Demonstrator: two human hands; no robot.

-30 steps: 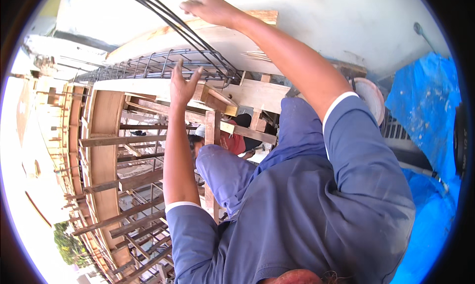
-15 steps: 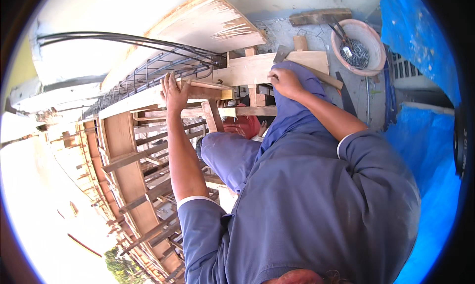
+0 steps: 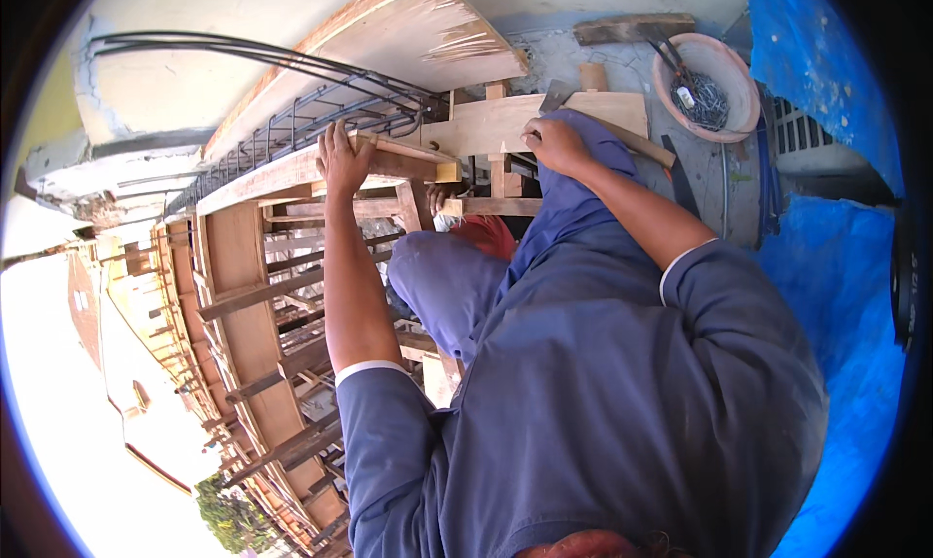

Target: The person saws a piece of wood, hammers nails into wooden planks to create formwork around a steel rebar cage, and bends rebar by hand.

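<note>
My left hand (image 3: 344,159) rests over the upper edge of a long wooden formwork board (image 3: 282,181), its fingers spread and the thumb apart. Beside my raised knee, my right hand (image 3: 558,150) has its fingers curled together; whatever they may hold is too small to make out. A flat pale plank (image 3: 476,128) lies just beyond that hand. Across the plank rests a tool with a wooden handle (image 3: 637,145) and a grey metal head (image 3: 557,94). Below the formwork, another person's hand (image 3: 436,198) touches a short wood piece (image 3: 452,207), with red clothing (image 3: 486,235) behind it.
A steel rebar cage (image 3: 292,122) runs along the formwork to the left. At the right stand a round tub (image 3: 746,106) of nails and a dark saw blade (image 3: 682,181). Blue tarpaulin (image 3: 826,286) hangs at far right. Timber framing (image 3: 253,310) drops away at left.
The view has shifted slightly. My left hand stays on the board and my right hand stays by the knee. The other person's hand shows more clearly now under the formwork.
</note>
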